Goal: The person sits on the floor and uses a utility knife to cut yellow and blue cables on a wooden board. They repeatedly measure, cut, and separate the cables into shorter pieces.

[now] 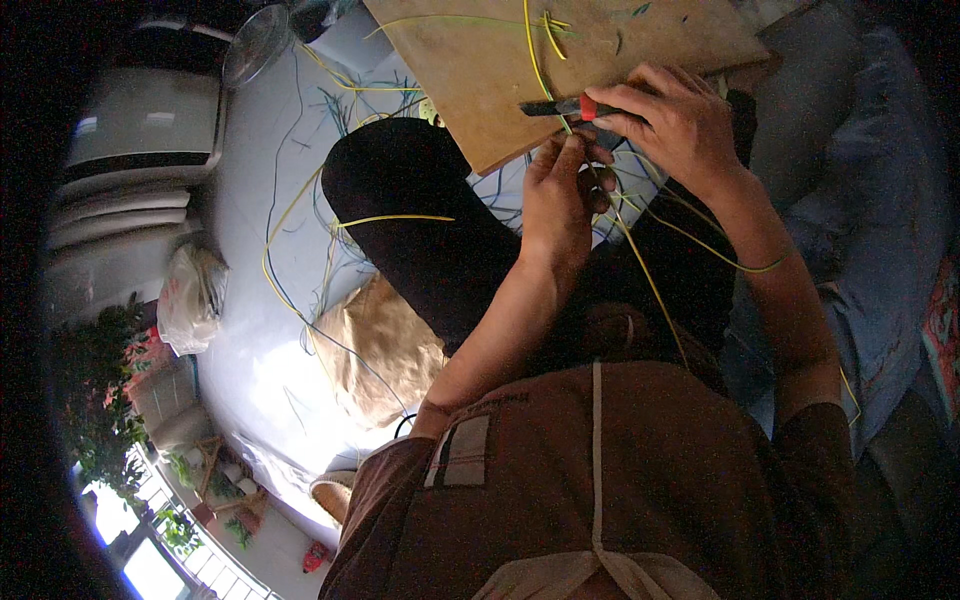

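My left hand [562,200] is closed in a pinch on a yellow-green wire [538,62] at the near edge of a brown board [460,75]. The wire runs up across the board from my fingertips. My right hand [682,118] grips a slim red-and-black tool [552,107] that looks like a knife. Its dark flat end lies across the wire just above my left fingers. Whether its edge presses into the wire I cannot tell. More thin wire [650,272] trails down from the left hand toward my lap.
Short yellow wire pieces [555,40] lie on the board. Tangled wires [345,110] spread over the pale floor [235,190] beside my dark-trousered leg [400,200]. A crumpled brown paper [375,350], a plastic bag [193,300] and plants [100,400] are to the left. Blue denim cloth [850,220] is at right.
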Action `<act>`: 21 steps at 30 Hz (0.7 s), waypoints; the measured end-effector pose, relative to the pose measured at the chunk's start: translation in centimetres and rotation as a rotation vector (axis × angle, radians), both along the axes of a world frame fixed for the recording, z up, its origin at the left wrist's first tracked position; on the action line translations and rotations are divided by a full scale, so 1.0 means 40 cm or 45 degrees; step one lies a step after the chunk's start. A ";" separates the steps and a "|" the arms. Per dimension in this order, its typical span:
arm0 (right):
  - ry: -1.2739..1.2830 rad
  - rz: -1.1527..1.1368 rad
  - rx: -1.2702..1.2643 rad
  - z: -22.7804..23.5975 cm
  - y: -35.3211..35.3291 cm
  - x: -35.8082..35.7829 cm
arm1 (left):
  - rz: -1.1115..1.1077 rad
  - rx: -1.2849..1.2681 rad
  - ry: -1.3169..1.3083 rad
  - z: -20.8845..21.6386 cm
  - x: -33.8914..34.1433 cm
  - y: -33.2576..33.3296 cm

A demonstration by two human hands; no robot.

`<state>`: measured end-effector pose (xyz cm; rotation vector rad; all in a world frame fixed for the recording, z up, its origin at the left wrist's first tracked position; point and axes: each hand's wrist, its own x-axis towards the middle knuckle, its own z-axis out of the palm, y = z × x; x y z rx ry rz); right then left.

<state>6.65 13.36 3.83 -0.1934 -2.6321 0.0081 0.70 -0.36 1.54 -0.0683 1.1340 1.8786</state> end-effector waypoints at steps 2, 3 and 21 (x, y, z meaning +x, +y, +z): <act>-0.006 0.001 -0.008 0.006 -0.002 -0.002 | 0.011 0.033 -0.003 -0.002 -0.003 0.002; 0.001 0.005 -0.006 0.010 -0.004 -0.003 | 0.019 0.054 0.010 -0.004 -0.003 0.003; 0.083 -0.019 0.031 0.013 -0.023 -0.021 | 0.053 0.138 0.025 -0.024 0.000 0.011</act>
